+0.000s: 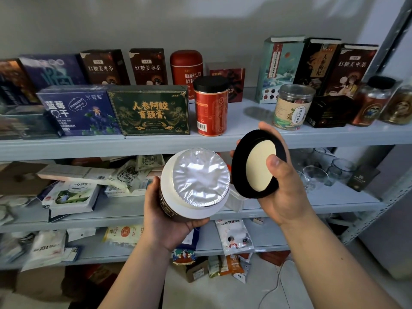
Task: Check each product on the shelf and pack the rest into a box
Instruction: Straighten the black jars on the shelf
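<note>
You are holding the jar (185,210) below and slightly to the left of the red canister (210,105), which is standing on the top shelf (66,148). Your left hand (165,219) is cupping the jar from underneath, with the fingers curling round its body and the thumb showing at its lower edge. A crinkled silver foil seal (200,177) is covering the whole mouth, so what is inside cannot be told. The jar is showing a wide white collar round the foil and a dark patterned band lower down on its wall. It is tilting, its long axis running from your palm up toward you, with the sealed mouth facing the camera.

Below and to the right of the red canister, your right hand (285,192) is gripping the black lid (254,168), the thumb pressing on its cream inner liner and the fingers wrapping behind the rim. The lid is standing on edge, apart from the jar, its inside turning toward you.

To the right of the red canister, a clear plastic jar (292,107) is showing reddish pieces above its label.
</note>
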Tool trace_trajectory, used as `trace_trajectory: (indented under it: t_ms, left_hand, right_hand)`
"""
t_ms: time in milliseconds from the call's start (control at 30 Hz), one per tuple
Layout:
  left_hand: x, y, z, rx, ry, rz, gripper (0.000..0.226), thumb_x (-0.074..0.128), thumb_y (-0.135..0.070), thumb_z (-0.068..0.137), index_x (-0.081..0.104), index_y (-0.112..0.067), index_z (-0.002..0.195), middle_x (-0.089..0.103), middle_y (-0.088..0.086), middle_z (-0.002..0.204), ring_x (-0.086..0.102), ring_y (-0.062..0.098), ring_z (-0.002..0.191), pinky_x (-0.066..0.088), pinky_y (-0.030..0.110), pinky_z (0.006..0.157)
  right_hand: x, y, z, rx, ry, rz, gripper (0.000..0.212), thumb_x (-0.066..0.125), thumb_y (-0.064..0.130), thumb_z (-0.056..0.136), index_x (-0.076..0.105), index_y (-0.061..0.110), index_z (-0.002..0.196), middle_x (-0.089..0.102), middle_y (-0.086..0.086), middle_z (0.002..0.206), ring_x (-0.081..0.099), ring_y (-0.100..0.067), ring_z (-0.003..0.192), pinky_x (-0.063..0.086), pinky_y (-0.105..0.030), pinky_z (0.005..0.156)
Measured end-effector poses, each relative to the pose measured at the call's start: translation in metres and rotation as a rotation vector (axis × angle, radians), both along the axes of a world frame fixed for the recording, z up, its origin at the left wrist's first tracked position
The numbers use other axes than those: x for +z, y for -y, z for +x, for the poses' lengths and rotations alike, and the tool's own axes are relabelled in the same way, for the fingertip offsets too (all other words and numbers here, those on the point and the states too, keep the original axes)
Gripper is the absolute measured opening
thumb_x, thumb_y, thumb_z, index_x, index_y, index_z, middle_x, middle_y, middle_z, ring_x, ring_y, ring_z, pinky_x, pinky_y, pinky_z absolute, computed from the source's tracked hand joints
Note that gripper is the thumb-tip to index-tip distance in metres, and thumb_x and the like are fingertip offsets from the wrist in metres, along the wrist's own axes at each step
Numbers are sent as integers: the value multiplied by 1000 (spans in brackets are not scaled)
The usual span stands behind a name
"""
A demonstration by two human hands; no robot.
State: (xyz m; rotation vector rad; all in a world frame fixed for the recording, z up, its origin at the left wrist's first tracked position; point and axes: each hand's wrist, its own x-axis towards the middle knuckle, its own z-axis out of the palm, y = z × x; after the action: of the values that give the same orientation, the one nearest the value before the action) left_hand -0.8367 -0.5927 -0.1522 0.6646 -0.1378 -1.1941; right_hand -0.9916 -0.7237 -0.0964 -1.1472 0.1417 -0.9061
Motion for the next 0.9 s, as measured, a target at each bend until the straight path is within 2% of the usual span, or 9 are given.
trace_trajectory:
  t_ms: [167,267,300,400,433,533,633,767,900]
  left_hand:
    - [-2,-1,4,5,58,-9,67,32,-69,94,81,-24,105,74,17,113,71,42,90,59,47,52]
    - [3,-2,5,6,196,24,67,64,-75,70,77,-27,114,72,18,121,73,39,96,61,50,61]
    - [4,-2,5,11,214,46,72,67,-73,68,73,-26,121,69,19,127,72,40,99,60,51,62]
    - [4,-1,7,39,238,60,65,56,-66,81,64,-26,131,65,20,135,70,41,104,59,52,61]
    - [5,-1,6,39,249,59,65,55,-65,82,62,-26,133,65,20,135,69,42,106,59,51,61]
    - [8,-3,6,36,288,65,72,61,-64,82,57,-24,141,65,19,135,67,42,109,59,50,61]
    - [10,-4,8,-5,350,96,102,81,-70,61,50,-26,148,63,17,138,63,45,120,59,55,70]
    - [7,-4,13,17,383,51,68,53,-59,84,52,-28,145,66,17,133,64,44,119,59,57,73]
    - [9,-4,13,35,415,63,67,49,-57,85,52,-26,145,69,16,129,69,39,109,59,57,73]
  right_hand:
    - [-2,0,2,-18,-23,-55,83,90,51,70,53,30,141,69,-10,111,63,-37,108,57,-48,91]
    - [-1,-2,2,-81,-102,-151,82,89,56,69,55,40,142,69,-6,115,64,-32,112,54,-46,99]
    - [-1,-4,0,-94,-149,-203,84,88,59,69,53,42,144,69,-2,119,65,-26,116,53,-43,101]
    - [2,-8,-4,-89,-275,-396,92,85,50,73,41,35,152,60,28,137,54,4,131,45,-14,102]
    - [1,-8,-4,-91,-301,-444,92,84,46,73,40,36,153,56,28,143,50,5,135,44,-14,103]
    - [-2,-9,-1,-111,-372,-580,86,79,51,72,42,57,149,49,15,149,47,-9,141,43,-37,114]
    - [-5,-9,1,-133,-448,-719,84,77,57,70,39,64,144,42,26,144,41,0,141,38,-28,115]
    - [-9,-10,5,-159,-448,-786,80,75,57,70,41,66,142,40,27,143,39,1,139,34,-10,108]
    - [-13,-10,9,-178,-434,-805,73,73,57,70,42,68,136,40,19,144,41,-4,137,35,-9,105]
